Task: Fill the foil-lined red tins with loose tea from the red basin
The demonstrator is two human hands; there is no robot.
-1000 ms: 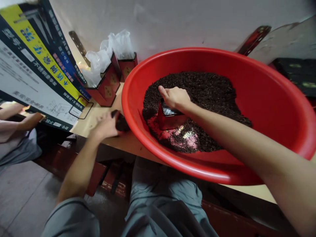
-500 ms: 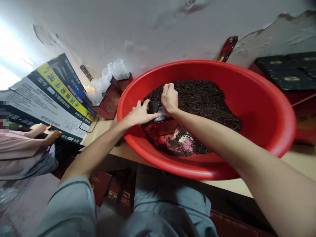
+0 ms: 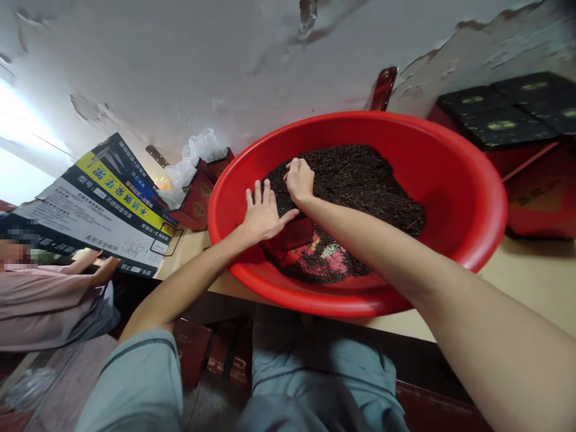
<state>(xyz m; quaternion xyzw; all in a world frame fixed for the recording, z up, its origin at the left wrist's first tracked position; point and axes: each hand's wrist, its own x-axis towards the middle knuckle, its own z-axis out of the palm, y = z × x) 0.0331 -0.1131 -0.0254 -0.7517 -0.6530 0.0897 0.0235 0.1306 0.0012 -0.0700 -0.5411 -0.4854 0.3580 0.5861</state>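
A red box (image 3: 294,235) with a black top (image 3: 284,205) stands inside a large red plastic basin (image 3: 468,180), among dark loose tea-like leaves (image 3: 360,180). My left hand (image 3: 263,215) is spread flat at the box's left edge, its thumb reaching along the near edge of the top. Curled into a fist, my right hand (image 3: 300,181) rests at the right side of the black top. The inside of that fist is hidden, and so is part of the top. Spilled leaves lie on a pink and gold patch (image 3: 330,252) of the basin floor.
Black-topped red boxes (image 3: 499,111) stand to the right. Left of the basin are red boxes (image 3: 198,198) with clear plastic bags (image 3: 193,156) sticking out, and a printed cardboard sheet (image 3: 112,204). Another person (image 3: 54,294) is at the far left. A wall rises behind the table (image 3: 535,270).
My left hand has flattened, its fingers now stretched out. The clear plastic seen between my hands no longer shows, and the right fist stays at the box top. The view has shifted slightly.
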